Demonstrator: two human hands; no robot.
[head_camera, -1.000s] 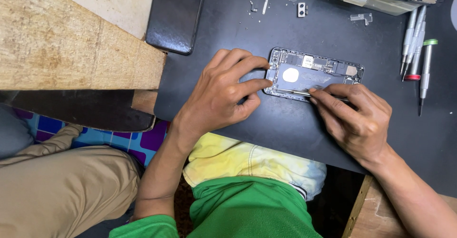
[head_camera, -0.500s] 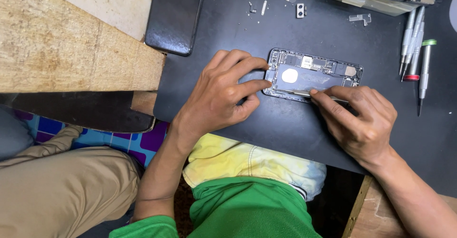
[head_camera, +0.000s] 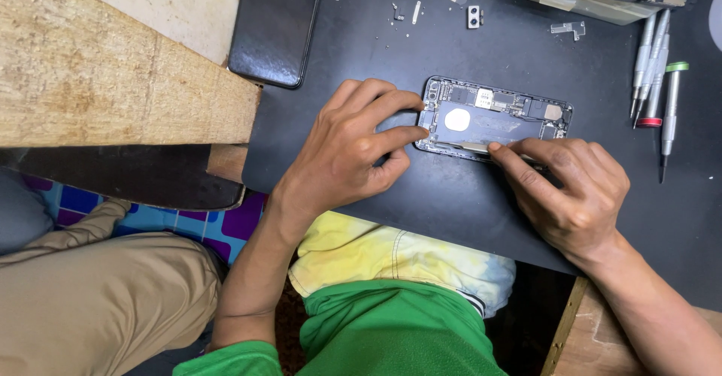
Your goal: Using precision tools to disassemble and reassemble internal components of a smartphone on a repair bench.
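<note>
Bare left hand (head_camera: 346, 158) and right hand (head_camera: 571, 188) pinch opened phone (head_camera: 492, 120).

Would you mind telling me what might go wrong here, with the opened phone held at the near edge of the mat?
The right hand presses at the lower edge of the opened phone, beside its bare circuitry, so a slip might scratch components. The left hand steadies only one end, so the phone may pivot. The small loose parts lying on the black mat could be brushed away and lost.
</note>
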